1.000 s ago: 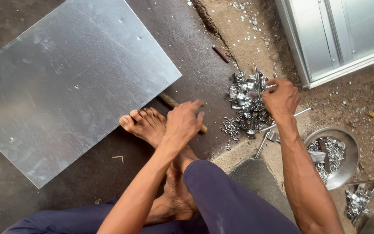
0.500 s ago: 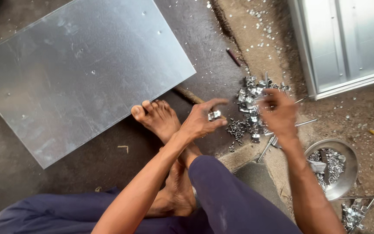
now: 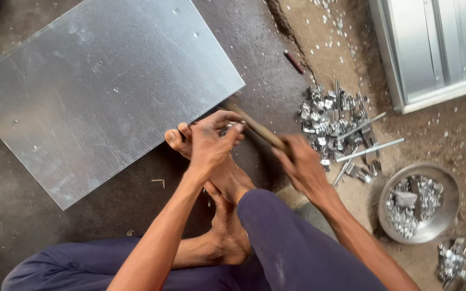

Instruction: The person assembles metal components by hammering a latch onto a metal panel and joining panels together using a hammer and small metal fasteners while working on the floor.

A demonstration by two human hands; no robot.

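My left hand (image 3: pixel 207 141) is curled over a small bright metal piece (image 3: pixel 227 128), pinched between thumb and fingertips just above my toes, right at the near corner of the big metal sheet (image 3: pixel 98 91). I take the piece to be light, stiff and sharp-edged, thin stamped metal that will not give under pressure but could slip or bite if I squeeze on a cut edge; so the hold belongs on its flat faces, tight and low, with the fingertips kept off the edges. The fingers are closed narrow, almost a fist, and only a glint of the piece shows between them.

My right hand (image 3: pixel 304 168) is wrapped around the near end of a wooden handle (image 3: pixel 262 133) that runs up and left toward the piece. The head of the tool is hidden behind my left hand, so I cannot tell what kind it is. The handle looks hard and dry, easy to hold, and I judge the tool a good deal heavier than the piece. This hand is blurred, but the fingers look fully closed around the wood.

To the right lies a heap of similar metal scraps (image 3: pixel 333 125) on the ground, and further right and nearer, a round metal bowl (image 3: pixel 449 213) with more of them in it
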